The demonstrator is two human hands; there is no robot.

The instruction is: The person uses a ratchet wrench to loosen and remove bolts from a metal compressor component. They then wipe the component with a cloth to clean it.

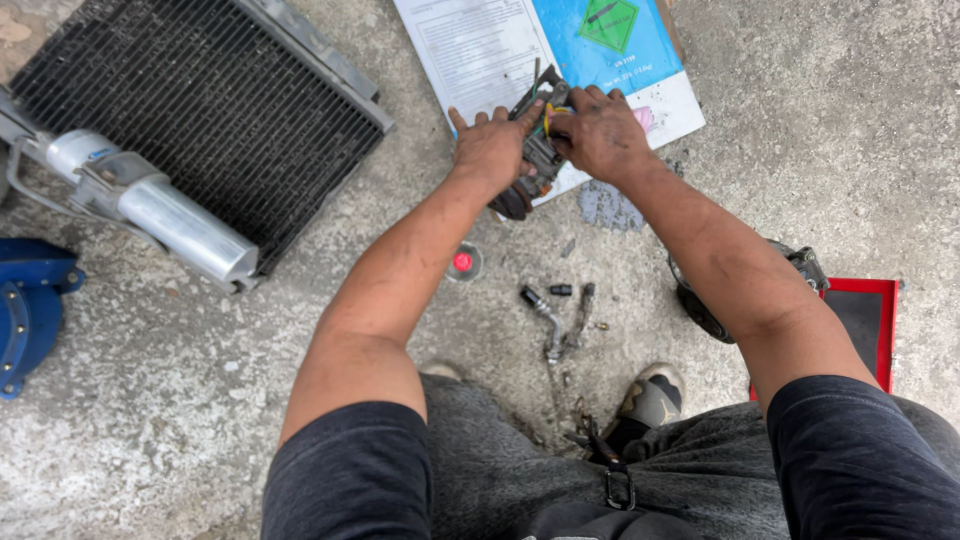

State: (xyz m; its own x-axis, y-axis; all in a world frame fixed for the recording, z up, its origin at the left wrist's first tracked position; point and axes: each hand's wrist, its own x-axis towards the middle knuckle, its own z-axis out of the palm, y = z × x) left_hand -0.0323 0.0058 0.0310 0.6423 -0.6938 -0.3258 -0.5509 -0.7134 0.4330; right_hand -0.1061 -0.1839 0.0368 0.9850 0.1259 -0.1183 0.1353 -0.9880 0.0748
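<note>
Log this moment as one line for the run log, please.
left hand: gripping dark metal part | right hand: gripping same part | under it: flattened box | nearby: condenser, red cap, bolts

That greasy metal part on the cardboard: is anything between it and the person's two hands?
Nothing visible is. The left hand and the right hand both rest directly on the metal part, one at each side, above the flattened cardboard box. The small fittings lie apart on the concrete, nearer the knees.
</note>
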